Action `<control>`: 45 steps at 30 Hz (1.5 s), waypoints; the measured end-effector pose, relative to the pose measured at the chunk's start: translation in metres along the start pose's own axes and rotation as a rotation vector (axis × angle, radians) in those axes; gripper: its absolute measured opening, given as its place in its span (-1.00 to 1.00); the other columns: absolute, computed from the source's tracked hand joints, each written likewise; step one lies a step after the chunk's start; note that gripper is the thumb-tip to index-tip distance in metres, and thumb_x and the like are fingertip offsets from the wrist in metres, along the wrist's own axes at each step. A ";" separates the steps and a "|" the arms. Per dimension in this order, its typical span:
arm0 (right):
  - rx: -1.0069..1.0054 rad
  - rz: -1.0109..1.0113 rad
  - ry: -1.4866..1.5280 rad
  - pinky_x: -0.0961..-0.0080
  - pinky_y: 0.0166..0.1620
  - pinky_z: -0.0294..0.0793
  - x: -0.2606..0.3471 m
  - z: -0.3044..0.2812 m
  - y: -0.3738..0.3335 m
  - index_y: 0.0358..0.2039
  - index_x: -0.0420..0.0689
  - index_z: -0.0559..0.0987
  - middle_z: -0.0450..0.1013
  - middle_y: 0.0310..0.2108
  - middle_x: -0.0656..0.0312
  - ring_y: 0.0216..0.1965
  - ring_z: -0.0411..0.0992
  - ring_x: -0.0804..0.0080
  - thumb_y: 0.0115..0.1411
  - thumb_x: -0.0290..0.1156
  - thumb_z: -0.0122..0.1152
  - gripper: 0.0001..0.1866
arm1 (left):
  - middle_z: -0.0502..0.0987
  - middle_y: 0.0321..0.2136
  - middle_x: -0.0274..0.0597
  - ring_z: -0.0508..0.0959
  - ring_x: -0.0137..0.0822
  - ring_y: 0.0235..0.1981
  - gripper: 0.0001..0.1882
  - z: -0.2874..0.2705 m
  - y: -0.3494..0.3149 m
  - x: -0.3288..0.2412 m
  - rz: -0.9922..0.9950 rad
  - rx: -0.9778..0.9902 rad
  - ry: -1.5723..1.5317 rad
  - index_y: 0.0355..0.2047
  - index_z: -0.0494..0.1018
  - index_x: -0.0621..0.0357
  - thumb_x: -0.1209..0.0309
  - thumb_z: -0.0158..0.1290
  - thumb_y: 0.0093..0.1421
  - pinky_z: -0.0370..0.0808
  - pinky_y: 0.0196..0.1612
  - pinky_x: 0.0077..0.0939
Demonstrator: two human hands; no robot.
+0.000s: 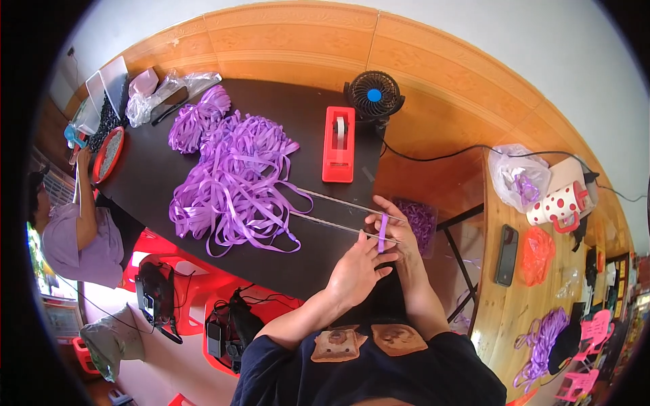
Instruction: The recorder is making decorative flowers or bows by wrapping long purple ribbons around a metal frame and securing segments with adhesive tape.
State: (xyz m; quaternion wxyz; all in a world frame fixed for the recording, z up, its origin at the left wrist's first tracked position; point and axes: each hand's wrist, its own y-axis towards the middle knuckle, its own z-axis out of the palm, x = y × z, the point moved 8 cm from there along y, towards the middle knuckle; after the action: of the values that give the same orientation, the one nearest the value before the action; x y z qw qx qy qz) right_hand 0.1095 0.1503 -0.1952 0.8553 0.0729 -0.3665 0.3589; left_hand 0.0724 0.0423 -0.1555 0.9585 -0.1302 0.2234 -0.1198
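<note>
A short band of purple ribbon (383, 233) stands across two thin, straight, grey strands (332, 218), which look like twisted cords or rods. My right hand (403, 238) is curled behind the band, gripping it where it crosses the strands. From the near side my left hand (353, 271) meets it, thumb and fingers pinching at the band's lower end by the nearer strand. Exactly what lies between those fingertips is partly hidden. The strands' far-left ends reach a big tangled heap of purple ribbon (233, 179) on the dark table (308, 260).
Behind the strands stand a red tape dispenser (338, 145) and a small black fan (374, 95). A bin of purple ribbon (416, 223) sits below the table's right edge. A wooden table (491, 304) at right carries a phone (506, 255). Another person (84, 240) sits at far left.
</note>
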 end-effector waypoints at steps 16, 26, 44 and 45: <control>-0.285 -0.141 -0.323 0.43 -0.18 0.51 0.036 0.015 -0.028 0.28 -0.25 0.01 0.49 -0.27 -0.05 -0.24 0.50 0.23 0.00 -0.63 0.13 -0.18 | 0.37 0.01 -0.20 0.35 -0.25 0.00 -0.34 -0.001 0.000 -0.002 0.004 -0.014 -0.021 0.12 0.23 0.17 -0.14 -0.30 0.29 0.20 0.01 -0.33; -0.306 0.020 -0.259 0.52 -0.29 0.50 0.024 0.011 -0.025 0.25 -0.18 0.12 0.48 -0.35 0.06 -0.34 0.51 0.30 -0.03 -0.64 0.20 -0.20 | 0.37 0.02 -0.20 0.36 -0.23 0.00 -0.35 -0.001 -0.001 -0.001 0.011 -0.003 -0.030 0.12 0.22 0.16 -0.14 -0.27 0.29 0.21 0.01 -0.32; 0.009 0.021 -0.041 0.23 -0.18 0.53 0.003 0.006 -0.022 0.30 -0.04 0.04 0.45 -0.25 -0.04 -0.21 0.47 0.06 0.28 0.17 -0.21 -0.27 | 0.37 0.03 -0.16 0.35 -0.23 0.01 -0.33 0.003 -0.001 -0.002 -0.010 -0.001 -0.028 0.11 0.23 0.20 -0.14 -0.34 0.30 0.20 0.03 -0.32; 0.012 -0.009 -0.030 0.30 -0.22 0.55 0.007 0.008 -0.023 0.32 -0.01 -0.01 0.43 -0.20 -0.09 -0.25 0.50 0.12 0.29 0.02 -0.08 -0.30 | 0.37 0.02 -0.15 0.35 -0.22 0.01 -0.33 0.004 -0.002 -0.003 -0.009 -0.001 -0.027 0.11 0.23 0.20 -0.14 -0.34 0.30 0.20 0.03 -0.33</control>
State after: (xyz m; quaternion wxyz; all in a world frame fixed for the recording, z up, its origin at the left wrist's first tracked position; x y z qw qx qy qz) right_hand 0.1237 0.1343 -0.1810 0.8508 0.0849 -0.3770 0.3562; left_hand 0.0718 0.0422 -0.1502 0.9608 -0.1331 0.2101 -0.1222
